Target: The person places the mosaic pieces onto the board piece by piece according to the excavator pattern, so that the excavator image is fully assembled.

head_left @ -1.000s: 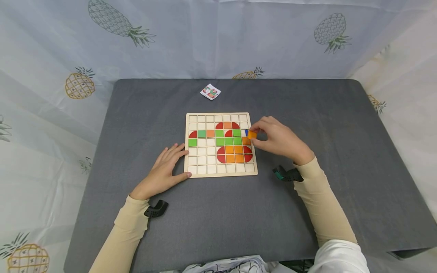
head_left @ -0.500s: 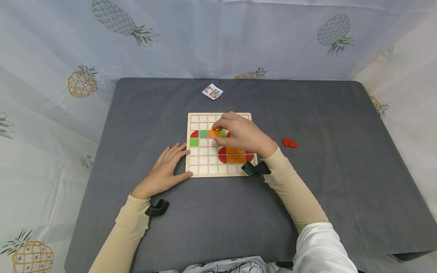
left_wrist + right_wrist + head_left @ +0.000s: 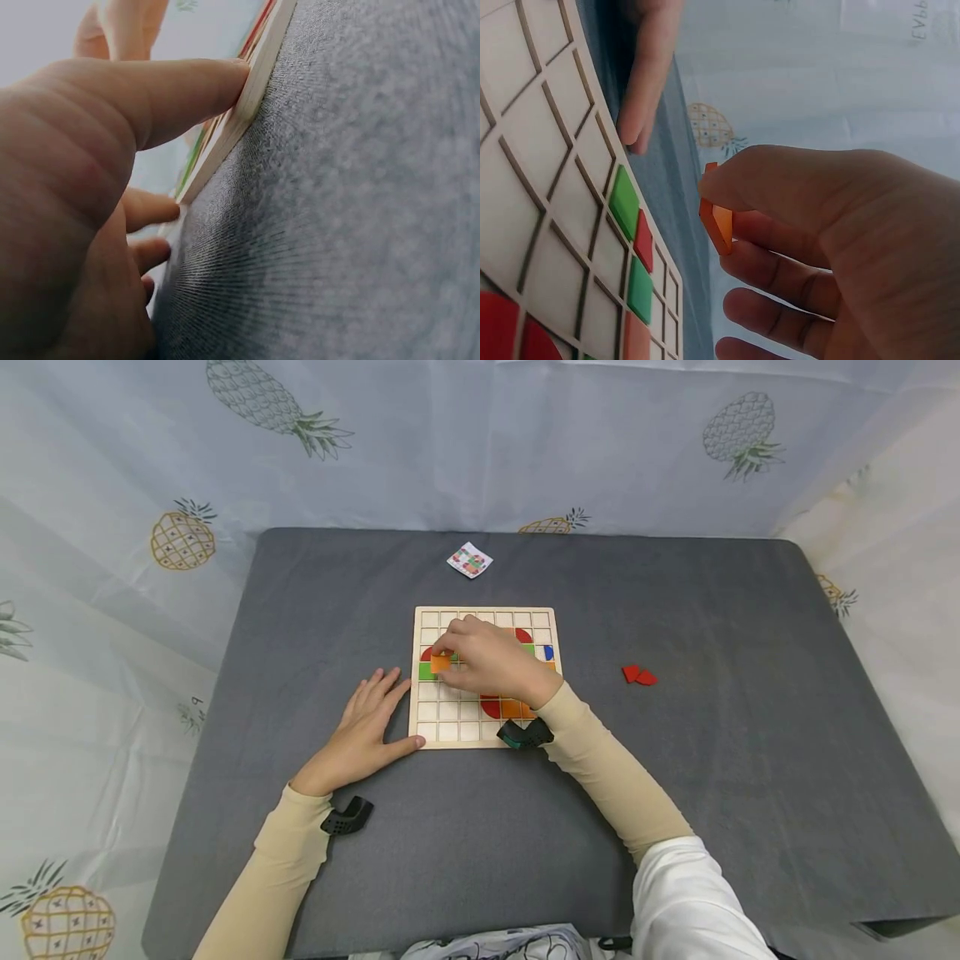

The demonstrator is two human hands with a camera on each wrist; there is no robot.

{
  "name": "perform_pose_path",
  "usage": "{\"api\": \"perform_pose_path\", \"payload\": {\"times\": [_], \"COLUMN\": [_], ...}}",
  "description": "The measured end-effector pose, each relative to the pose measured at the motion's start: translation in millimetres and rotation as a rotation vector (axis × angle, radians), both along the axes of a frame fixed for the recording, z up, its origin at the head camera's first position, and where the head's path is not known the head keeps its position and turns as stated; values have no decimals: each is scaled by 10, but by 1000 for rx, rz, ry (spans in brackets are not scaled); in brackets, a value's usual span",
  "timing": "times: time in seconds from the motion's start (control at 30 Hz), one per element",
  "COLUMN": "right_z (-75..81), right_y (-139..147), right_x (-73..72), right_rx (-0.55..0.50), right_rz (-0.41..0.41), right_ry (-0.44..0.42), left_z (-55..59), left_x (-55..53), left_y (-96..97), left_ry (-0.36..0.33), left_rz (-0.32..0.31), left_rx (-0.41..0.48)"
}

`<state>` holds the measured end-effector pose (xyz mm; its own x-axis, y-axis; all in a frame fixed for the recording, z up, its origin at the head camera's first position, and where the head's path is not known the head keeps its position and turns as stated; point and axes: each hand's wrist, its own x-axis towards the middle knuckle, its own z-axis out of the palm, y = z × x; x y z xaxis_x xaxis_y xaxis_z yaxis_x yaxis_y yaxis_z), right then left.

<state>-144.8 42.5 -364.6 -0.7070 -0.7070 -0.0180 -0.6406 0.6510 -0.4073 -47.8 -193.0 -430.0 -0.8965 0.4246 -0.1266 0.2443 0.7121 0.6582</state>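
Note:
My right hand (image 3: pixel 495 662) pinches an orange square tile (image 3: pixel 440 664) between thumb and fingertips, above the left side of a wooden grid board (image 3: pixel 437 732). In the right wrist view the tile (image 3: pixel 717 221) is tilted and apart from the board. Near it in the grid lie a green tile (image 3: pixel 625 202), a red quarter-round tile (image 3: pixel 643 241) and another green tile (image 3: pixel 639 291). My left hand (image 3: pixel 360 735) rests at the board's left edge with fingers spread, its thumb touching the lower left corner. Some tiles in the middle are hidden under my right hand.
Two red pieces (image 3: pixel 639 675) lie on the grey table (image 3: pixel 720 760) right of the board. A small patterned card (image 3: pixel 470 560) lies beyond the board. A blue piece (image 3: pixel 548 653) sits in the grid near its right edge.
My right hand has carried the orange tile leftward across the board, from its right edge to its left side. The red pieces it covered now show. My left hand stays in place.

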Motion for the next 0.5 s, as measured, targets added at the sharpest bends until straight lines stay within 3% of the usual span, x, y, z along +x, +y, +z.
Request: {"api": "perform_pose_path", "payload": {"times": [0.5], "right_z": [-255], "right_y": [-217], "right_x": [90], "right_rx": [84], "right_rz": [70], "right_ry": [66], "left_z": [-1], "left_x": [-6], "left_y": [3], "left_ry": [11], "left_rz": [1], "left_rx": [-26]}}
